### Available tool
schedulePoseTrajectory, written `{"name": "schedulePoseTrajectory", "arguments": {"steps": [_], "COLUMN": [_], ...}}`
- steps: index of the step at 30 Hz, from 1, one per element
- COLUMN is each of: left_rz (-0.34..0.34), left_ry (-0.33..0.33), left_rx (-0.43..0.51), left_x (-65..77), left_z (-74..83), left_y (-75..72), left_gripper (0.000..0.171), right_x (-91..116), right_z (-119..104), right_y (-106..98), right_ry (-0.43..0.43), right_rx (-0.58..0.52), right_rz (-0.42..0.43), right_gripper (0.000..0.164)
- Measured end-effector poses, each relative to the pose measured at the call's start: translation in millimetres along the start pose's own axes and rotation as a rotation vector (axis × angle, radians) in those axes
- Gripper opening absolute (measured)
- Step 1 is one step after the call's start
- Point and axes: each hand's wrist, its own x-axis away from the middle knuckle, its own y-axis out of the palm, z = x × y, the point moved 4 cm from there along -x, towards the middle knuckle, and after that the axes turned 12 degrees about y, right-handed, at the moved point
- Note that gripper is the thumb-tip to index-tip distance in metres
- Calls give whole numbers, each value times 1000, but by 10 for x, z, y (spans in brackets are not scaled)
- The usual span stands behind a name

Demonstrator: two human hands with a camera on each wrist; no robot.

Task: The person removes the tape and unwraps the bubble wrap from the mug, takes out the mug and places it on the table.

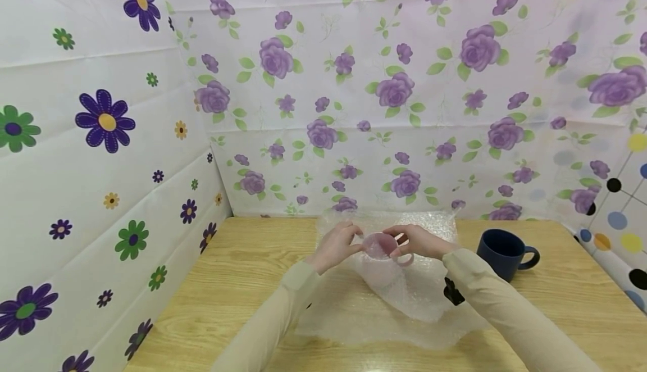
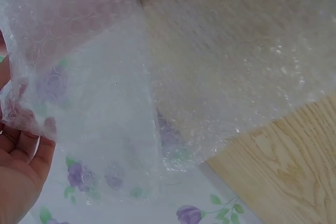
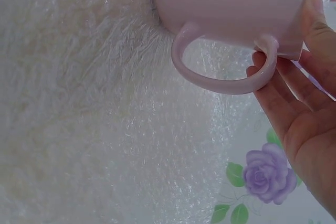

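A pink mug point(image 1: 380, 245) stands over a sheet of bubble wrap point(image 1: 414, 302), its mouth facing up and tilted toward me. Part of the sheet covers the mug's left side and front. My left hand point(image 1: 335, 247) pinches the wrap at the mug's left rim; in the left wrist view its fingers point(image 2: 44, 156) show partly through the plastic. On the other side, my right hand point(image 1: 419, 241) grips the mug by its rim, near the handle. The right wrist view shows the bare handle point(image 3: 226, 85) with fingertips behind its upper end. The mug's base is hidden in the head view.
To the right on the wooden table point(image 1: 242, 282) stands a dark blue mug point(image 1: 497, 257), close to my right forearm. Flowered sheets point(image 1: 354, 153) hang behind the table and along its left side. A small black object point(image 1: 453, 292) shows beside my right sleeve.
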Motion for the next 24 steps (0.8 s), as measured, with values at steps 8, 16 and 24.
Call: {"name": "schedulePoseTrajectory", "arguments": {"steps": [8, 16, 24], "left_rz": [68, 56, 57], "left_ry": [79, 72, -48], "left_rx": [103, 277, 400], "left_x": [171, 401, 593], "left_z": [-61, -191, -296], "left_y": [-62, -100, -135], "left_gripper": [9, 9, 23], "right_x": [2, 3, -3], "right_z": [-6, -10, 11], "right_y": [-1, -5, 2], "right_ry": [-4, 6, 5], "right_rx": [3, 30, 19], "right_rz": [10, 24, 17], "right_gripper": [53, 55, 55]}}
